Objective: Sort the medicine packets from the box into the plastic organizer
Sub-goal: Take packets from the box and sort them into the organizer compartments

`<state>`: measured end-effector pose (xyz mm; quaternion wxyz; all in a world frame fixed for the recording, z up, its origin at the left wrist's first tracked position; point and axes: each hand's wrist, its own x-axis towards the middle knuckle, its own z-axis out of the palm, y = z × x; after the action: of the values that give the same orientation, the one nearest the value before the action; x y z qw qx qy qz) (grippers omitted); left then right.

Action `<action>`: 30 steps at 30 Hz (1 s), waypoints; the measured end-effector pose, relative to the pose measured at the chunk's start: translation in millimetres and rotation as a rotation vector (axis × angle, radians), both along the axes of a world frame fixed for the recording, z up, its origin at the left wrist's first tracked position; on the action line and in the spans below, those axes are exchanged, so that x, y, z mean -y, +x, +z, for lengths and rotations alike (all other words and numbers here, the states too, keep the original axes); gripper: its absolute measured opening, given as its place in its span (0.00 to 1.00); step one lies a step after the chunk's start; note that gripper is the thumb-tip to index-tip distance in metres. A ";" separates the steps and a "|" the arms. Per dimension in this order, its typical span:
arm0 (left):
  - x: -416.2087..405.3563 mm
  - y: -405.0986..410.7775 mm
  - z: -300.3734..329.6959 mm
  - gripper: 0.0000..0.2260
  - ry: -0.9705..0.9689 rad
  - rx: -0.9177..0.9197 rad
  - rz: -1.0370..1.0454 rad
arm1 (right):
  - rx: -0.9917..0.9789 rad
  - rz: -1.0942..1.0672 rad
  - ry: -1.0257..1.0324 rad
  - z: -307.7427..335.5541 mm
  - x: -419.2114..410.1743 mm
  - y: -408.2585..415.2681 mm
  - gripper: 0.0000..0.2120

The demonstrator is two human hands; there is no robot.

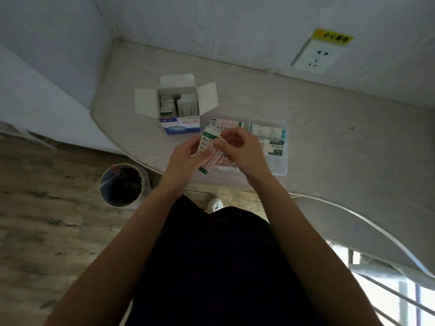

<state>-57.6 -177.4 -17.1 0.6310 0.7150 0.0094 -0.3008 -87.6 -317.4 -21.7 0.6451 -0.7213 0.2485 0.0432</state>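
Observation:
An open white and blue box (180, 124) stands on the table with more packets upright inside it. To its right lies a clear plastic organizer (281, 167); pink packets (227, 122) fill its left compartment and white-and-teal packets (268, 132) its right one. My left hand (186, 158) grips a fanned stack of pink and green packets (207, 144) above the organizer's near left part. My right hand (240, 149) pinches the top end of that stack with curled fingers.
The pale wood-grain table (341, 142) has a curved near edge and meets a wall with a power socket (316, 56) at the back right. A lined waste bin (122, 184) stands on the floor at the left. A white metal rail (376, 231) curves at lower right.

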 end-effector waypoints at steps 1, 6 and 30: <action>1.0 -0.4 0.2 0.07 -0.001 0.000 -0.003 | 0.001 -0.024 0.032 0.8 0.4 -0.6 0.06; 2.8 -3.3 2.7 0.09 -0.020 -0.065 0.026 | 0.035 -0.082 0.074 5.3 3.8 -6.5 0.04; -17.5 -10.8 -14.8 0.06 0.126 -0.022 0.195 | 0.007 -0.071 0.120 -5.0 25.4 -32.6 0.02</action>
<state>-68.4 -159.9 -31.9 0.6110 0.7455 0.1047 -0.2447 -120.2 -342.8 -26.8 0.6893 -0.6721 0.2687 0.0328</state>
